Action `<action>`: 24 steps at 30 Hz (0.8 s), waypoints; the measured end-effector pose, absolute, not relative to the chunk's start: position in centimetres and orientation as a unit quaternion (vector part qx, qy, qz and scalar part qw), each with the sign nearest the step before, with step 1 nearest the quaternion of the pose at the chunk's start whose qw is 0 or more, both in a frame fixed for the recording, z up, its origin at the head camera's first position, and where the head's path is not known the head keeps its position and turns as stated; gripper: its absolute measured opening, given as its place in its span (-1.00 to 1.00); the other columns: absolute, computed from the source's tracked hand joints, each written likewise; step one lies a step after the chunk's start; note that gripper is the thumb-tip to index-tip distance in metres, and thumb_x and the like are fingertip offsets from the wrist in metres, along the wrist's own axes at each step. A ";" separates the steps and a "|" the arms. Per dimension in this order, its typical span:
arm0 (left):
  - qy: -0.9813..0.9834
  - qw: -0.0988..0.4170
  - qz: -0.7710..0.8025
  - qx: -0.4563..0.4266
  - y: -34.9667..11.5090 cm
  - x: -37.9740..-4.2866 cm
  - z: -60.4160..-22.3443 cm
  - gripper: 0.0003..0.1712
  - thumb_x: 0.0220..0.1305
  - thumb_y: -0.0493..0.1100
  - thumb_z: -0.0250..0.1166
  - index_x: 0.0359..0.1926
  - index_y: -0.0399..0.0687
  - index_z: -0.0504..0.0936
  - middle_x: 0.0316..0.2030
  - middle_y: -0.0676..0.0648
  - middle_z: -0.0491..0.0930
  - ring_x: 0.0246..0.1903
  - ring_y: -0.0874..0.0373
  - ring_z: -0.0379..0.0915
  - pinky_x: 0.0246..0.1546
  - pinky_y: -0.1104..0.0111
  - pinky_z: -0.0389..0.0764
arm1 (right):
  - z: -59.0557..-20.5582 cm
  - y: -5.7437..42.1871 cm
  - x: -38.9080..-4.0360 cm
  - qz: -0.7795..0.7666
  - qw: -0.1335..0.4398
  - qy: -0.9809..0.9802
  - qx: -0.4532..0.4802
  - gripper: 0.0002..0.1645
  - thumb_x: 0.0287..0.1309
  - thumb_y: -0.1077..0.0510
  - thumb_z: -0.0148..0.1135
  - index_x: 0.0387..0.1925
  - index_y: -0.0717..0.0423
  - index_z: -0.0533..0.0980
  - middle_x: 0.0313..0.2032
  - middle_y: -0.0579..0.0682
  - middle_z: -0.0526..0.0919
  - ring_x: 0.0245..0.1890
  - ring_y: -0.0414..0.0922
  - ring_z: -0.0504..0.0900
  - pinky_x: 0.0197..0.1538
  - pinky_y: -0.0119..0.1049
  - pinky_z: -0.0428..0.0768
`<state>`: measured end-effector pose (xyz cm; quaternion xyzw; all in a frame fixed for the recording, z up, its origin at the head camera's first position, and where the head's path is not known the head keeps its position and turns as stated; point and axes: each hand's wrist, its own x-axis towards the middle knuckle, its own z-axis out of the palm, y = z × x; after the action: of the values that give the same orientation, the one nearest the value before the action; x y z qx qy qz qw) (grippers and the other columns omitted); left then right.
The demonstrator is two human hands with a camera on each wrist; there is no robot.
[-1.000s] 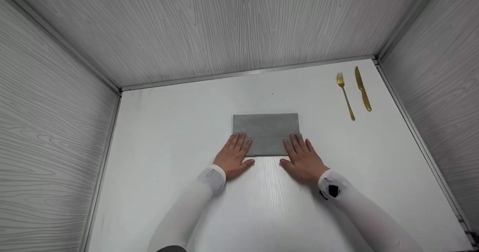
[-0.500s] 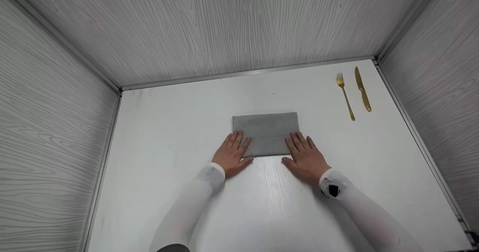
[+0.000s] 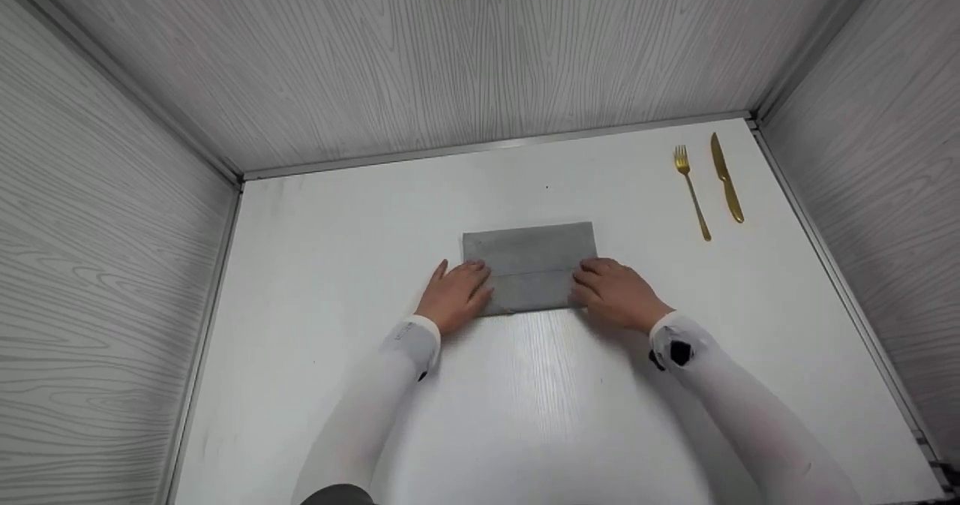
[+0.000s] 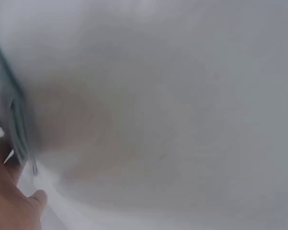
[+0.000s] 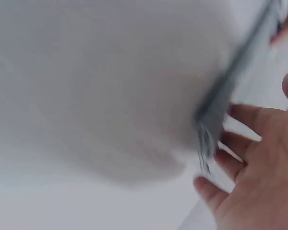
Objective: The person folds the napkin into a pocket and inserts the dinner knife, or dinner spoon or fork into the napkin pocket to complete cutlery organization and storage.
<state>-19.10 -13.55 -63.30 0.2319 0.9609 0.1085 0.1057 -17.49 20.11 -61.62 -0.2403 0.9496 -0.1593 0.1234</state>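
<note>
A folded grey cloth [image 3: 529,254] lies flat in the middle of the table, a seam or fold line running across it. Over its left side rests my left hand [image 3: 456,295], fingers slightly bent and the little finger spread beyond the edge. My right hand [image 3: 619,295] touches the opposite side with bent fingertips. Stacked layers show at the cloth's edge [image 5: 206,136] in the right wrist view; there the thumb stands off from the cloth. Only part of the left hand [image 4: 12,206] shows in the left wrist view, beside the layered edge.
A gold fork [image 3: 693,193] and a gold knife [image 3: 727,178] lie side by side at the back right of the white table [image 3: 337,250]. Wood-grained panels [image 3: 465,55] enclose the table at the back and both sides.
Both hands lay flat with straight fingers; now the fingers are bent and the hands sit slightly farther forward. The cloth has shifted a little left and turned slightly.
</note>
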 end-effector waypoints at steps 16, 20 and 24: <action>0.910 0.170 0.377 -0.003 -13.8 -24.8 -61.5 -0.35 0.59 -0.12 -0.04 0.62 0.09 0.10 0.59 -0.09 0.01 0.53 -0.01 0.03 0.50 0.17 0.13 | -60.6 21.0 -25.7 -0.389 0.199 0.899 -0.032 -0.48 0.56 0.08 -0.03 0.42 0.17 0.36 0.25 0.21 0.45 0.19 0.11 0.51 0.21 0.06 0.52; 0.916 0.180 0.358 -0.016 -13.4 -25.7 -61.3 -0.34 0.59 -0.14 -0.03 0.62 0.06 0.10 0.55 -0.10 0.13 0.52 0.01 0.04 0.50 0.19 0.10 | -61.0 20.7 -26.9 -0.357 0.174 0.917 -0.024 -0.34 0.55 0.11 -0.05 0.54 0.26 0.14 0.34 0.33 0.32 0.34 0.21 0.37 0.38 0.11 0.35; 0.927 0.186 0.324 -0.020 -12.8 -26.5 -61.2 -0.35 0.57 -0.15 0.02 0.60 0.04 0.16 0.44 -0.11 0.31 0.45 0.02 0.20 0.45 0.20 0.23 | -60.9 20.1 -27.7 -0.346 0.177 0.921 -0.015 -0.34 0.51 0.18 -0.02 0.51 0.34 0.17 0.29 0.36 0.39 0.30 0.22 0.41 0.35 0.11 0.38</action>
<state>-26.50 -12.76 -61.19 -0.0198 0.9274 0.3242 0.1857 -27.70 20.09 -60.89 -0.0145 0.9215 -0.3457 0.1767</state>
